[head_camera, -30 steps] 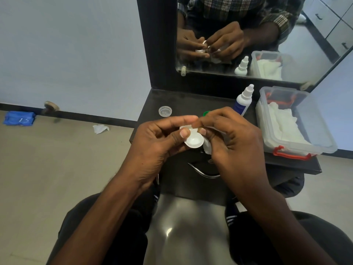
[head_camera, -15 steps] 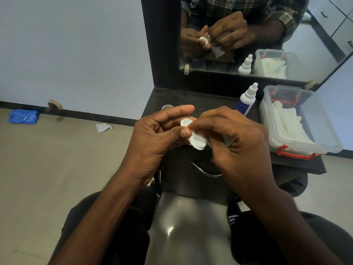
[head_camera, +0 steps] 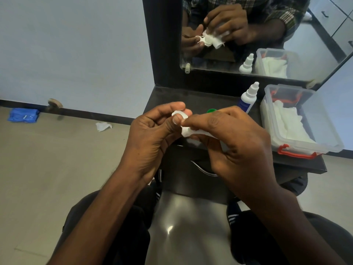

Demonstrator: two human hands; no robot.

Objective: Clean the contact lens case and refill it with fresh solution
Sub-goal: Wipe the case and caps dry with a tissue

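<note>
Left hand [head_camera: 152, 134] pinches the white lens case [head_camera: 178, 114], right hand [head_camera: 235, 142] grips a tissue [head_camera: 188, 131] pressed against it, above the bench [head_camera: 200, 102].

no words or numbers can be read; the blue label on the bottle [head_camera: 246, 101] is too blurry.

White lens case [head_camera: 178, 114] pinched beside white tissue [head_camera: 188, 131]

Both forearms are bare to the lower edge of the frame. Dark trousers [head_camera: 114, 236] cover the legs at the bottom, with white stripes [head_camera: 234, 219] at lower centre. The mirror at upper right shows a plaid sleeve [head_camera: 286, 18].
</note>
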